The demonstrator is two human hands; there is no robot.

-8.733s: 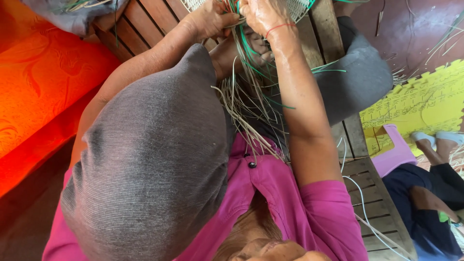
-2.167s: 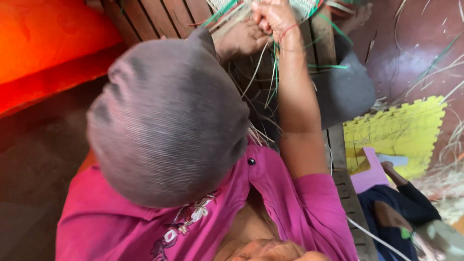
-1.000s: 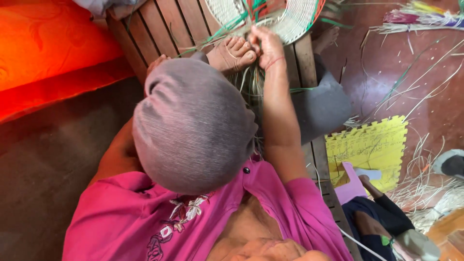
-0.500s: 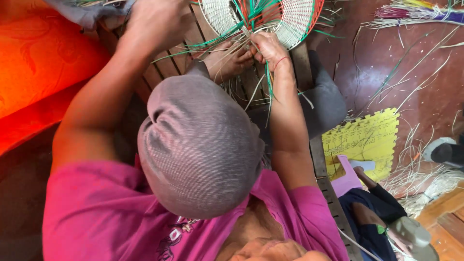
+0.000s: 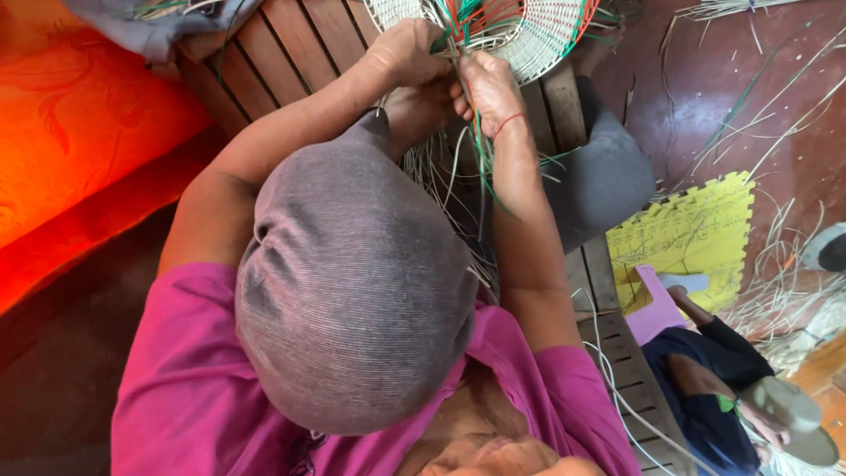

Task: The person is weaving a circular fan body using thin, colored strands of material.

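Half a second ago the left hand (image 5: 407, 53) was lifted clear over the slats; now it has come in against the right hand (image 5: 487, 84), and both meet at the near rim of the woven disc (image 5: 538, 40) at the top of the view.

At far left lies an orange cushion (image 5: 79, 132) — soft, with a raised pattern. Next comes the slatted wooden worktop (image 5: 291, 40), hard and ribbed, on which the person sits, a raised knee under grey ribbed cloth (image 5: 352, 291) filling the middle. The left hand's fingers are curled shut on the loose strands (image 5: 480, 150) where they leave the weave; the right hand's fingers pinch the same bundle just beside them. A bare foot (image 5: 421, 101) sits just under the hands.

The disc looks light and fairly stiff where tightly woven, pale with green and red-orange strands worked through it. The free ends are thin, springy and smooth, likely to slip or kink — best held close to the woven edge, several together, not by their tips.

To the right, a yellow foam mat (image 5: 696, 229) with toothed edges lies on the dark red floor (image 5: 758, 97) among scattered strips; another person (image 5: 723, 397) sits at lower right.
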